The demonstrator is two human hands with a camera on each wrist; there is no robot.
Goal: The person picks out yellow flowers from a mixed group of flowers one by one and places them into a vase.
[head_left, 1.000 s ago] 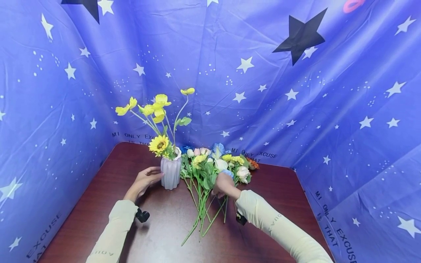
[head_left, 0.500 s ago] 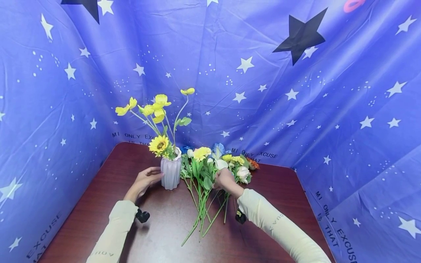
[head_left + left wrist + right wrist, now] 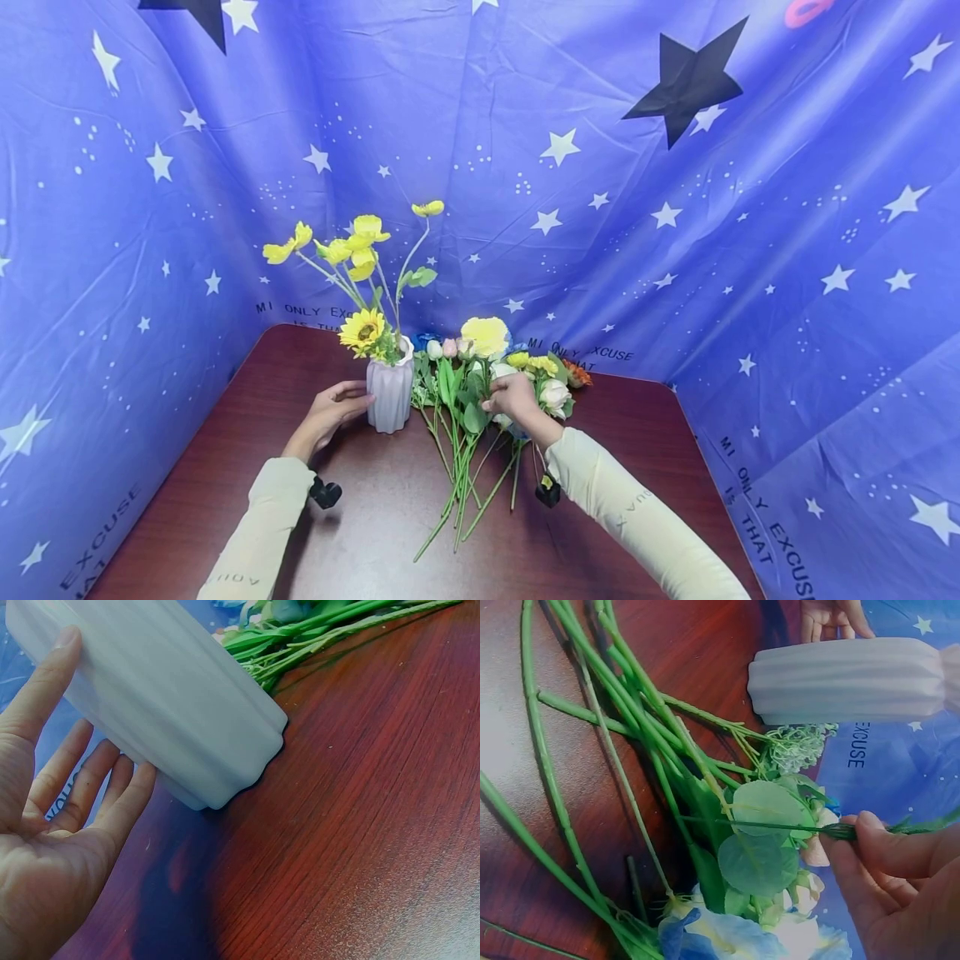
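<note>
A ribbed, pale lilac vase [image 3: 389, 404] stands upright on the table, holding a sunflower [image 3: 362, 331] and tall yellow flowers [image 3: 367, 227]. My left hand [image 3: 333, 414] is at its left side; in the left wrist view the thumb and fingertips touch the vase [image 3: 165, 690], fingers loosely spread. My right hand [image 3: 517, 400] pinches the thin green stem [image 3: 780, 826] of a yellow flower [image 3: 484, 337] between thumb and fingers. That bloom is raised above the other flowers; in the right wrist view it is out of frame.
Right of the vase lies a pile of flowers, with white blooms [image 3: 555, 396], an orange one [image 3: 577, 374] and a pale blue one [image 3: 727, 930]. Their green stems [image 3: 457, 500] point toward the table's front. A starry blue cloth [image 3: 480, 167] hangs behind the table [image 3: 360, 533].
The yellow flower has risen out of the pile and shifted right, as my right hand lifted slightly with its stem. My left hand and the vase have stayed in place.
</note>
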